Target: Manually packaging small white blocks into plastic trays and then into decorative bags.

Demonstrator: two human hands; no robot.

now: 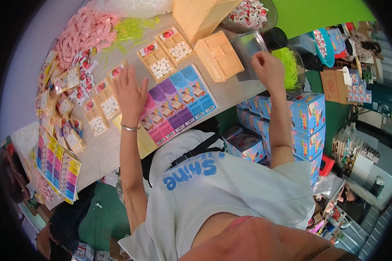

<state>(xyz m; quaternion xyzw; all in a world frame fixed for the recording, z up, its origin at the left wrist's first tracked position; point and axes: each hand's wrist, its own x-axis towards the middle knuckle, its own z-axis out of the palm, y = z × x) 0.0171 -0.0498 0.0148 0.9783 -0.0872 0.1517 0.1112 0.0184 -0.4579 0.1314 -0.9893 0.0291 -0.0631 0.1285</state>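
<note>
Over on the table's point(98, 154) left side, the left hand point(130, 96) is holding its fingers well apart, partly covering a small tan tray point(110, 82). Right side, the right hand point(267, 68) is sitting curled by a clear bin point(248, 47), can't tell if it's gripping anything.

The left hand point(131, 99) is held palm down, its fingers point(125, 78) extended and the thumb point(144, 86) spread apart. The right hand point(268, 69) is curled into a loose fist. Both bare forearms point(281, 122) are stretched forward, well apart.
</note>
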